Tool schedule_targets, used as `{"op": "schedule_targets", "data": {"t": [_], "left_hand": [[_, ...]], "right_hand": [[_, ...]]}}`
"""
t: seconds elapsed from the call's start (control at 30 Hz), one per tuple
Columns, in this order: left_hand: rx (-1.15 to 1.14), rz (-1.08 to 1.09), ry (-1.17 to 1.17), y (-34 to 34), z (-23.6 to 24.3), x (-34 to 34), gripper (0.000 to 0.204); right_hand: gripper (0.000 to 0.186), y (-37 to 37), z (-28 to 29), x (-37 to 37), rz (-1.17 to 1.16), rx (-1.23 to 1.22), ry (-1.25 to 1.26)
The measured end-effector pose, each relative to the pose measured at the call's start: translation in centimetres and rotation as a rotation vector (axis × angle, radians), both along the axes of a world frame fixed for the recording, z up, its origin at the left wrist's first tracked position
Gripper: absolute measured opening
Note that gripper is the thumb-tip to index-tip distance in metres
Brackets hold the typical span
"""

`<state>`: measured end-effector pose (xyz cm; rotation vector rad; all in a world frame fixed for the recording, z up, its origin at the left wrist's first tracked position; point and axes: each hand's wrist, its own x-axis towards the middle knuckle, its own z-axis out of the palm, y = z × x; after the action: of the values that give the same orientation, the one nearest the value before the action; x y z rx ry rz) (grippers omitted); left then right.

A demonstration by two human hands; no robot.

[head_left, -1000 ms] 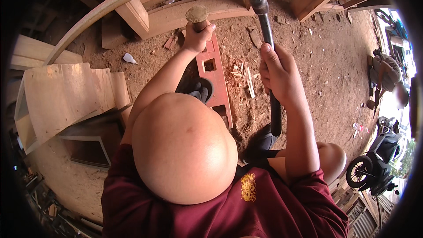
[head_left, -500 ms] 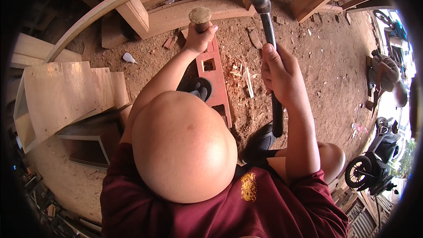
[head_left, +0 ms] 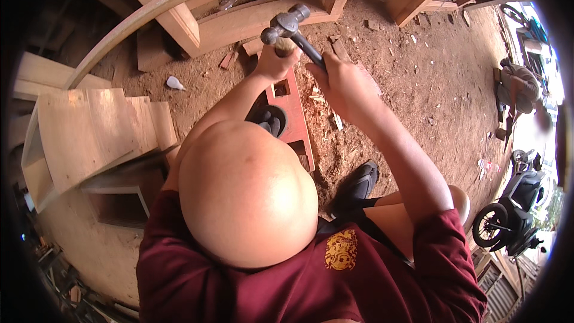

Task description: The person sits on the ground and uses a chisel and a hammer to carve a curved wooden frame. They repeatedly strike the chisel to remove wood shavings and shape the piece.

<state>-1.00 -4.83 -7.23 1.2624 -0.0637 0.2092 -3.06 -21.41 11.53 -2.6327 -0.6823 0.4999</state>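
A hammer (head_left: 287,24) with a metal head and dark handle is gripped in my right hand (head_left: 347,87); its head is over the round-topped tool (head_left: 286,46) held upright in my left hand (head_left: 272,66). The head partly hides the tool's top; whether they touch I cannot tell. Below my left hand lies a red wooden piece (head_left: 302,149) with square holes, with pale shavings (head_left: 317,98) beside it. My bare bent knee fills the lower middle and hides part of the piece.
Timber framing with a curved rail (head_left: 161,6) spans the top. Stacked pale boards (head_left: 98,137) stand at left. Another person (head_left: 517,87) is bent over at the far right, near a dark scooter (head_left: 508,206). My dark-shod foot (head_left: 356,185) rests on the dirt floor (head_left: 436,113).
My right hand has swung the hammer leftward from upright, bringing its head over the tool in my left hand. My left hand has moved slightly right and down.
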Motion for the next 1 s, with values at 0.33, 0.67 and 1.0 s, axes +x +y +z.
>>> {"op": "schedule_targets", "data": {"t": [0.33, 0.67, 1.0], "left_hand": [[-0.041, 0.049, -0.007, 2.6, -0.6, 1.3, 0.023], [-0.006, 0.047, -0.018, 2.8, -0.2, 1.4, 0.02], [-0.002, 0.012, -0.028, 2.9, -0.9, 1.3, 0.027]], "right_hand": [[0.031, -2.2, 0.9, -1.1, -0.481, 0.544, 0.412], [0.032, -2.6, 1.5, -1.0, -0.473, 0.638, 0.488], [0.033, -2.2, 2.4, -1.2, -0.467, 0.615, 0.492]]}}
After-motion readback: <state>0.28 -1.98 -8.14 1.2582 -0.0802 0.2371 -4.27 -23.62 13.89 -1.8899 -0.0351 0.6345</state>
